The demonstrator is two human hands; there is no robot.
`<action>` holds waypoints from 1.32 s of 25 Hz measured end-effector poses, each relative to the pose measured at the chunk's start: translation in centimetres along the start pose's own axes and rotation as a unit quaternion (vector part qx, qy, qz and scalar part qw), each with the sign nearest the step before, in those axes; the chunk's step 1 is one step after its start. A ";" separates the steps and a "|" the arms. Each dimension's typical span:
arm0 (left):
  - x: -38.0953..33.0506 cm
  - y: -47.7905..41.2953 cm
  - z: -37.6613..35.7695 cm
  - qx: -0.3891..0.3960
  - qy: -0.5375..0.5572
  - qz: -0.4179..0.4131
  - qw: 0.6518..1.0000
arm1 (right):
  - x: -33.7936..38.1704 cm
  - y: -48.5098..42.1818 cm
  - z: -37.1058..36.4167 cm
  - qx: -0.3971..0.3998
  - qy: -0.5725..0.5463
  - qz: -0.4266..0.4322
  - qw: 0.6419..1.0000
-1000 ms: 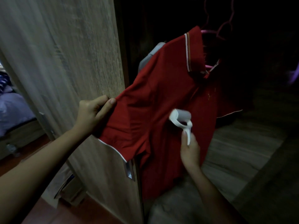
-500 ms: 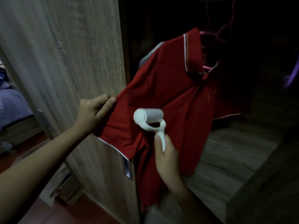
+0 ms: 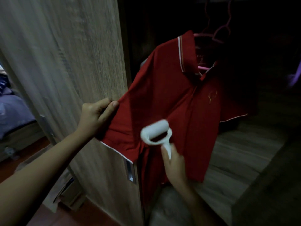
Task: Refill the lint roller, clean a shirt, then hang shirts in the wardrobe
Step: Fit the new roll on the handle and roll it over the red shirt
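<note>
In the open wardrobe doorway, a red polo shirt hangs on a pink hanger, its front turned toward the person. The left hand pinches the near sleeve at its upper edge, thumb on top and fingers curled beneath, and draws it sideways across the edge of the wardrobe door. This probably pulls the cloth taut, giving the roller a flat surface to run on. The right hand grips the white handle of the lint roller from below, with the drum set against the shirt's front, just beside the placket and below the sleeve seam. Cleaning appears to be under way while the shirt is already on its hanger.

The roller and right hand are blurred, so it cannot be told whether the drum presses the fabric or sits just off it. The wardrobe interior is almost black, and the rail is lost in it. Something grey shows behind the near shoulder but is too hidden to name. A purple shape at the right edge is cut off. The right forearm covers part of the shirt's hem.
</note>
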State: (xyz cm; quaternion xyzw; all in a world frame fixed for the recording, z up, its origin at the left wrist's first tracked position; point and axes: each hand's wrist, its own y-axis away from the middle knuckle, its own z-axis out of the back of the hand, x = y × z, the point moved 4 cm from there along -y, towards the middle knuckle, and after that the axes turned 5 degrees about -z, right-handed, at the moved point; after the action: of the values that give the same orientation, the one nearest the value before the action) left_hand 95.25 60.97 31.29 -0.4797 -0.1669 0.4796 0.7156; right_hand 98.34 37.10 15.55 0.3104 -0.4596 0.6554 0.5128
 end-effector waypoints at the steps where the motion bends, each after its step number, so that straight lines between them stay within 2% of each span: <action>1: 0.0 0.0 0.0 0.000 0.000 -0.005 1.000 | -1.5 1.0 -0.7 0.021 0.012 -0.014 1.000; 3: -0.1 -0.1 0.2 0.000 0.000 -0.007 1.000 | -1.3 0.3 -0.3 0.008 0.028 0.004 1.000; 7: -0.1 0.1 0.0 -0.001 0.011 0.003 1.000 | 4.4 -5.3 3.5 -0.093 0.004 0.090 0.992; 10: -0.1 0.2 -0.1 -0.007 0.012 0.002 1.000 | 3.1 -6.2 3.4 -0.108 0.008 0.086 0.990; 13: 0.2 0.1 -0.2 -0.004 0.016 0.003 1.000 | -4.6 -2.5 -0.2 -0.035 0.111 -0.023 0.993; 15: 0.4 0.2 -0.2 -0.004 0.023 -0.007 1.000 | -10.0 0.5 -2.0 0.066 0.229 -0.143 0.961; 17: 0.5 0.2 -0.2 -0.003 0.030 -0.021 0.999 | -13.2 3.3 -2.6 0.147 0.275 -0.222 0.924; 19: 0.6 0.0 -0.2 -0.007 0.031 -0.018 0.999 | -13.9 4.2 -1.5 0.119 0.283 -0.262 0.915; 22: -0.6 0.6 0.0 -0.017 0.022 -0.023 0.999 | -11.0 3.3 1.2 0.041 0.241 -0.216 0.945; 25: -4.1 4.3 -1.6 0.009 0.006 -0.143 0.990 | -8.7 3.2 4.4 -0.034 0.209 -0.133 0.968; 27: -6.3 7.1 -3.5 0.037 0.037 -0.195 0.979 | -7.9 4.6 6.6 -0.071 0.199 -0.140 0.967; 29: -8.2 8.8 -5.8 0.070 0.091 -0.205 0.972 | -7.5 7.2 9.3 -0.095 0.198 -0.151 0.964; 33: -14.1 11.4 -10.3 0.143 0.183 -0.261 0.937 | -7.2 14.1 15.6 -0.118 0.253 -0.183 0.943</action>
State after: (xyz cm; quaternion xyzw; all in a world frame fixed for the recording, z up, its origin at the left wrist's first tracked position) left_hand 89.59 44.48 19.73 -0.3914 -0.0822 0.1991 0.8946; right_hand 85.87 19.26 11.21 0.1501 -0.3237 0.5488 0.7560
